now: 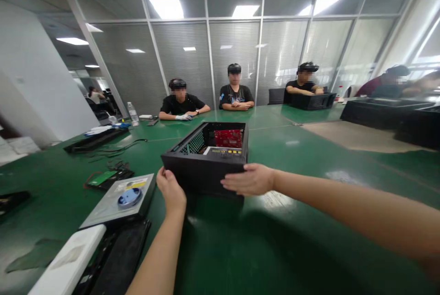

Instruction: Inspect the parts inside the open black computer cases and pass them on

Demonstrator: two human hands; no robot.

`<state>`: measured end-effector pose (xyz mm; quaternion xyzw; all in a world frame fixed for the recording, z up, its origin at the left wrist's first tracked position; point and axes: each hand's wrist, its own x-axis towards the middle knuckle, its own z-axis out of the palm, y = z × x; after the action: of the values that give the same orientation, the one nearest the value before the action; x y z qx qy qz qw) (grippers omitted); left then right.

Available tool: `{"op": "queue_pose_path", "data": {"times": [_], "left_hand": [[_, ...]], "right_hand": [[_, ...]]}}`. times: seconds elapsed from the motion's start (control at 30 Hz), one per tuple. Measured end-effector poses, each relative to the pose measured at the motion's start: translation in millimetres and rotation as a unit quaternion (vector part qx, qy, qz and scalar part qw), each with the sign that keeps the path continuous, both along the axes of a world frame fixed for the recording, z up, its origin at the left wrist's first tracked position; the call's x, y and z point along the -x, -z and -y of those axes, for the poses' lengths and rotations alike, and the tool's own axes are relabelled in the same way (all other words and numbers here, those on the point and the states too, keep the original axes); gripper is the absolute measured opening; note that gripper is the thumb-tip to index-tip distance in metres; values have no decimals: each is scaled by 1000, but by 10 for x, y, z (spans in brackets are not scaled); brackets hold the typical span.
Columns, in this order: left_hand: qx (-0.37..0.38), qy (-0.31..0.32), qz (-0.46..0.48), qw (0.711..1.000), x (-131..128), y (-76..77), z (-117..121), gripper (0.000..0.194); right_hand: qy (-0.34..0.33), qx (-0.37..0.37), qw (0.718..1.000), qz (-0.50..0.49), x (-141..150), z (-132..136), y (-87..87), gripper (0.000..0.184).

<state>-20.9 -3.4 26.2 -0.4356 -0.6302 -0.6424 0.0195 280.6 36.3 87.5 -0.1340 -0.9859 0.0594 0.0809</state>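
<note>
Black computer case (202,173) wants even pressure, left fingers (164,179) cupping its corner, right fingers (237,182) flat against its side.

The faces of the people across the table (275,221) are blurred, and the two people at the far right (395,82) are so smeared that I can't tell what their hands do. The black box (202,176) hides its own floor behind its near wall, the left thumb (169,175) is up but the other left fingers are partly tucked out of sight, and the print on the silver box (117,199) is too small to read. The picture's edge cuts off the white bar (68,263), the black thing at the left (12,202) and both arms.
</note>
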Motion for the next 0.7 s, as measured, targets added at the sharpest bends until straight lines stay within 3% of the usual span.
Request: {"op": "queue_pose_path", "data": {"times": [0.1, 0.17, 0.23, 0.33, 0.4, 0.5, 0.6, 0.7], "left_hand": [[21, -12, -73, 997, -128, 17, -14, 54], [32, 26, -145, 989, -159, 41, -11, 53], [23, 55, -169, 984, -135, 80, -23, 50], [11, 86, -161, 983, -87, 144, -75, 46], [12, 116, -169, 979, -99, 171, -110, 44], [21, 151, -178, 972, -149, 174, -133, 42], [29, 147, -167, 974, -158, 166, -133, 42], [41, 146, -152, 977, -124, 173, -141, 41]], "right_hand": [[163, -49, 984, -59, 506, -590, 33, 45], [259, -52, 960, -95, 898, -786, 206, 51], [293, -24, 949, -110, 1234, -837, 469, 60], [280, 23, 952, -119, 1494, -768, 795, 64], [274, 36, 951, -138, 1489, -716, 840, 66], [276, 43, 946, -164, 1302, -677, 682, 66], [256, 47, 954, -151, 964, -579, 496, 63], [244, 61, 957, -143, 498, -345, 436, 63]]}}
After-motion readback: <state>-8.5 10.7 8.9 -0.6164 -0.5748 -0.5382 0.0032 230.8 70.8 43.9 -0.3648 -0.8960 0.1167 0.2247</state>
